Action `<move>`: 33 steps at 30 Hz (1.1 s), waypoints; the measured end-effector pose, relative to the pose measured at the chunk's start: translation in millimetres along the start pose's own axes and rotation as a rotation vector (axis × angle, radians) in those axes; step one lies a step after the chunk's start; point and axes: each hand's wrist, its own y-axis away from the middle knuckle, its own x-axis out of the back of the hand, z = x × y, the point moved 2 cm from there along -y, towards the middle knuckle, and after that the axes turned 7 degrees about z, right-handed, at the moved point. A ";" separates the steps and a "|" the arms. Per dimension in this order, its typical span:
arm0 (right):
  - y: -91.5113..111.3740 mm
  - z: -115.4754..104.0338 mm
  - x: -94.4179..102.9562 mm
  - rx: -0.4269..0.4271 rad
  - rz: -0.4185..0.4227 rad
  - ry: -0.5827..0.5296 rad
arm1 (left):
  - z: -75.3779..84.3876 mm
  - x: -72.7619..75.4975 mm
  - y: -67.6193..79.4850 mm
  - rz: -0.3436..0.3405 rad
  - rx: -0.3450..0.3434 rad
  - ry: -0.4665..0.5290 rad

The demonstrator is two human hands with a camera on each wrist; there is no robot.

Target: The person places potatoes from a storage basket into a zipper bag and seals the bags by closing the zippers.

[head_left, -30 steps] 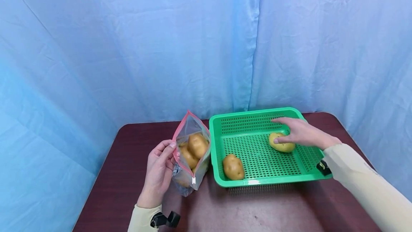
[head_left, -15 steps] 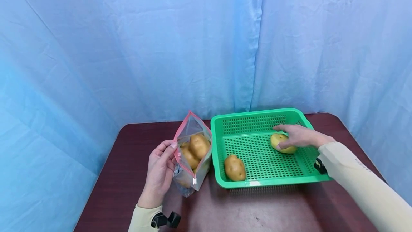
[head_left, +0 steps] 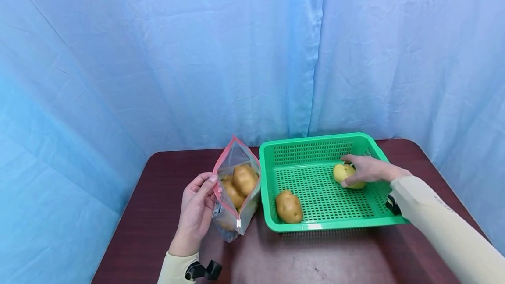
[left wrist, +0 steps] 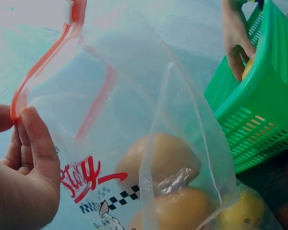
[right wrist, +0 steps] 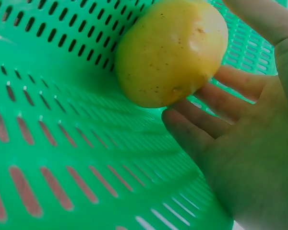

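My left hand [head_left: 194, 214] pinches the pink zip edge of a clear zip bag [head_left: 246, 216] between thumb and fingers. The bag's mouth gapes, and several potatoes [head_left: 244, 179] lie inside it. In the left wrist view, red lettering shows on the plastic. My right hand [head_left: 368, 168] reaches into the green basket [head_left: 315, 139], its thumb and fingers round a yellowish potato [right wrist: 173, 52]. In the right wrist view, the fingers pass behind that potato, hiding their tips. A browner potato [head_left: 289, 207] lies in the basket's near left corner.
Bag and basket stand side by side on a dark red-brown table [head_left: 158, 196]. Behind the table hangs a light blue curtain [head_left: 221, 56]. A black wrist camera [head_left: 213, 270] is strapped at the left sleeve.
My right hand has lowered over the yellowish potato and closed its thumb and fingers round it. The left hand keeps its hold on the bag. The head view has shifted slightly.
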 end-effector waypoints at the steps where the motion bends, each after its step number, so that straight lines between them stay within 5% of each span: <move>1: -0.1 0.4 -0.6 -0.004 -0.002 0.004 | 0.0 0.1 0.1 0.002 0.001 -0.003; 20: -4.0 6.4 -7.3 0.041 0.042 0.058 | 0.6 -0.7 1.9 -0.006 -0.003 0.009; 33: 2.1 -1.9 9.4 0.092 0.114 -0.016 | 1.0 -1.8 2.5 0.005 0.000 -0.018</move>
